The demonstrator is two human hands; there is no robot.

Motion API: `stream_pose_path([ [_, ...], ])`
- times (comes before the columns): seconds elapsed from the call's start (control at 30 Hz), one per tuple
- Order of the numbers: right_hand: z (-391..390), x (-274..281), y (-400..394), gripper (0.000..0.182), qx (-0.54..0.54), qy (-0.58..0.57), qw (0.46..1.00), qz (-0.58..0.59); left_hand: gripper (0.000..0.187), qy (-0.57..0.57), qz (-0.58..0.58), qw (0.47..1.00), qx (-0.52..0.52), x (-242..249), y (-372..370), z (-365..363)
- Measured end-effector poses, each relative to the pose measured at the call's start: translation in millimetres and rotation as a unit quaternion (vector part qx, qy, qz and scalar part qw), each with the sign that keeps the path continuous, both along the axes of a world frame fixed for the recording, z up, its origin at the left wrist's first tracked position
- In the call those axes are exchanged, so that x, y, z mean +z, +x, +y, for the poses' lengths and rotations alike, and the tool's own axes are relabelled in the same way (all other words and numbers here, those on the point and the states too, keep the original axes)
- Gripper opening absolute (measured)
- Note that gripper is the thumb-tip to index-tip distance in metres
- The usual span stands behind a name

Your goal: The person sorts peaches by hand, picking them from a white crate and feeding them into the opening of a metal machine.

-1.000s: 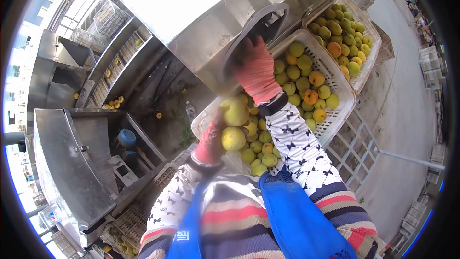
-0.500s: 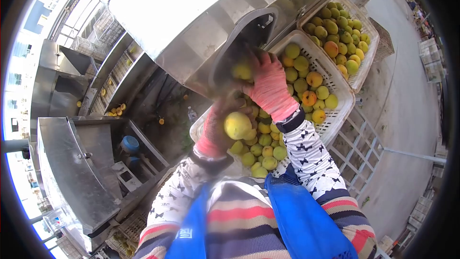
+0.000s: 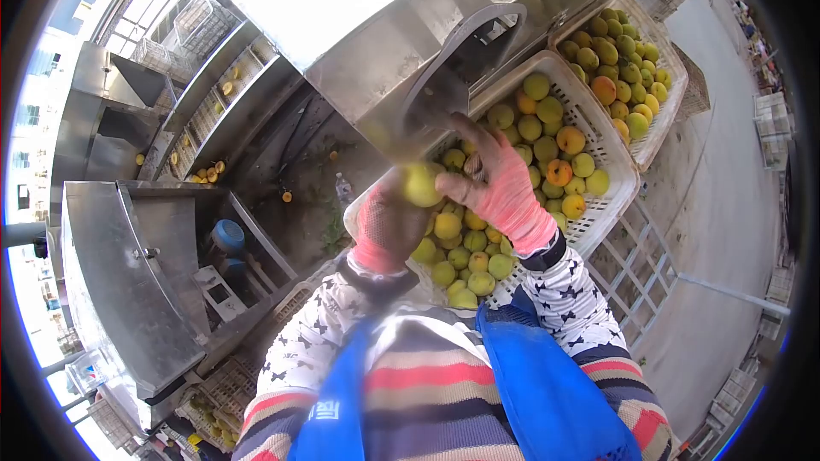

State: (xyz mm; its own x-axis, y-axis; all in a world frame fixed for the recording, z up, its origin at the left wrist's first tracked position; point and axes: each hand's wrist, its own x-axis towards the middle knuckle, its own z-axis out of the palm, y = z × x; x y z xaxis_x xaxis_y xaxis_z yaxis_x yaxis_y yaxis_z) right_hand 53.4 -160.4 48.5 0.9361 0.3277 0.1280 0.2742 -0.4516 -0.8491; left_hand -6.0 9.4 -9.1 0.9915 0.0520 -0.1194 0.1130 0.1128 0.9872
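A yellow-green peach (image 3: 422,185) sits in my left hand (image 3: 384,218), which wears a pink-cuffed, soiled glove and is closed around its left side. My right hand (image 3: 504,192), in a similar pink glove with dark fingertips, has its fingers apart and its thumb right at the peach's right side. Just beyond both hands, a curved metal guard (image 3: 446,49) juts from the steel machine (image 3: 376,60); the area beneath it is dark and blurred. Under my hands lies a white plastic crate (image 3: 617,151) holding many yellow-green and orange peaches.
A second crate (image 3: 679,111) of peaches stands beyond the first, at the upper right. To the left are steel troughs (image 3: 158,265) with a blue container (image 3: 228,235). A plastic bottle (image 3: 343,188) lies on the ground, and a metal grid frame (image 3: 632,256) stands at right.
My left hand has lifted its peach slightly. My right hand has drawn back from the guard and spread its fingers; the peach that was beside it there no longer shows.
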Motion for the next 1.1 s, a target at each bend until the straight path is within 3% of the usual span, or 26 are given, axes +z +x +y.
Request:
stream_pose_path([
  [0.03,-2,1,-11,0.084,0.030,-0.013,0.996,0.079,0.033,0.015,-0.073,0.997,-0.001,-9,-4,-4],
  [0.07,-4,-7,-16,0.084,0.047,-0.014,0.997,0.059,0.034,0.029,-0.144,0.989,-0.004,-16,-7,-8],
  [0.13,-8,-29,-23,0.086,0.079,-0.021,0.997,0.018,0.035,-0.034,-0.023,0.999,-0.011,3,1,-15],
  [0.23,-14,-20,-23,0.086,0.079,-0.016,0.992,-0.096,0.036,-0.097,0.011,0.995,-0.028,23,3,-17],
  [0.33,-17,-8,-35,0.078,-0.043,0.060,0.997,0.032,0.035,0.016,-0.231,0.972,-0.030,8,5,-21],
  [0.4,-14,-10,-36,0.077,-0.037,0.073,0.995,0.061,0.034,-0.118,-0.231,0.965,-0.019,3,5,-26],
  [0.43,-11,-10,-36,0.076,-0.033,0.080,0.993,0.075,0.034,-0.307,-0.113,0.945,-0.010,5,3,-28],
  [0.47,-9,-6,-35,0.081,-0.031,0.071,0.996,0.048,0.033,-0.479,0.008,0.878,-0.001,9,4,-28],
  [0.57,-11,3,-17,0.080,-0.009,0.055,0.998,-0.017,0.033,-0.486,0.068,0.869,0.063,37,12,-32],
  [0.67,-6,1,13,0.075,-0.037,0.039,0.995,-0.083,0.037,-0.402,0.179,0.897,0.039,0,1,-18],
  [0.77,12,12,38,0.069,-0.024,-0.125,0.984,-0.128,0.032,-0.301,0.205,0.930,-0.046,-28,-15,-8],
  [0.83,38,-5,66,0.062,-0.039,-0.194,0.970,-0.138,0.034,-0.124,0.177,0.971,-0.105,-42,-10,-13],
  [0.9,62,-21,93,0.055,-0.079,-0.276,0.952,-0.110,0.033,0.036,0.138,0.971,-0.192,-66,3,-32],
  [0.97,41,-19,92,0.057,-0.076,-0.088,0.961,-0.253,0.034,0.132,0.209,0.931,-0.269,-121,21,-60],
  [1.0,30,-11,86,0.059,-0.089,-0.010,0.968,-0.233,0.036,0.167,0.273,0.898,-0.301,-141,28,-70],
  [1.03,20,-4,80,0.060,-0.100,0.071,0.968,-0.217,0.039,0.304,0.185,0.867,-0.349,-135,34,-77],
  [1.07,-2,4,69,0.062,-0.124,0.128,0.978,-0.107,0.042,0.439,0.094,0.812,-0.373,-130,41,-84],
  [1.1,-27,-16,72,0.060,-0.197,0.071,0.976,-0.059,0.044,0.449,0.161,0.794,-0.376,-123,48,-90],
])
